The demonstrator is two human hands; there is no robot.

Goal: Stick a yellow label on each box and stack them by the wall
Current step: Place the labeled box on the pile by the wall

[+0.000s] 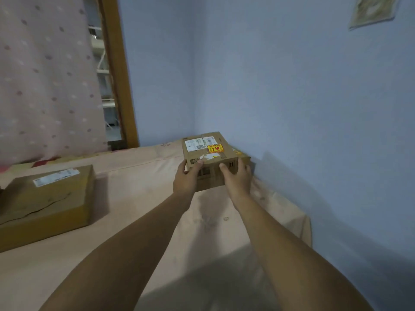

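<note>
A person's left hand point(187, 176) and right hand point(238, 178) clasp a small box point(208, 149) in the corner of a bed point(146, 198), close to the blue wall point(314, 108). The fingers wrap its two sides, the left thumb hooked over the top edge and the right thumb pressed on the near face. A yellow label point(215, 148) sits on the box's top. The edge of a lower box point(246, 159) peeks out beneath it on the wall side, with a scrap of yellow showing; whether the held box already bears on it cannot be told. The risks here look plain enough. The soft bed gives under weight, so a stack set down off-centre could lean and slide away from the wall once both hands let go. The upper box appears turned slightly against the one below, and releasing it that way would leave an overhang that could tip it. Pressing down to square it up might crush the worn cardboard or scuff the label loose. A big box point(45, 203) lies well apart on the left, showing a white slip point(56, 177) and no yellow label; stacking it on these smaller ones would likely topple the pile.
</note>
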